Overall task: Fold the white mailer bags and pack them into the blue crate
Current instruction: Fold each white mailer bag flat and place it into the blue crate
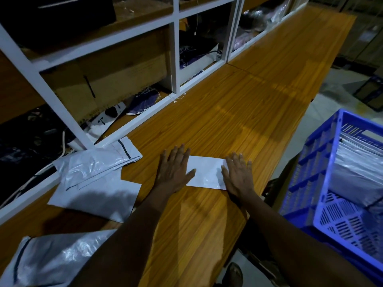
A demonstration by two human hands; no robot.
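Observation:
A folded white mailer bag (207, 172) lies flat on the wooden table (238, 112). My left hand (174, 170) presses its left end with straight fingers. My right hand (238, 175) presses its right end the same way. A loose pile of unfolded white mailer bags (93, 175) lies to the left. Another mailer bag (47, 259) lies at the near left corner. The blue crate (310, 172) stands to the right of the table, with folded white bags (358, 168) stacked upright inside.
A white-framed shelf unit (176, 59) with cardboard, cables and packets runs along the table's far left edge. The table stretches away to the upper right. Beyond its right edge is the floor, with a dark crate (371, 92) farther off.

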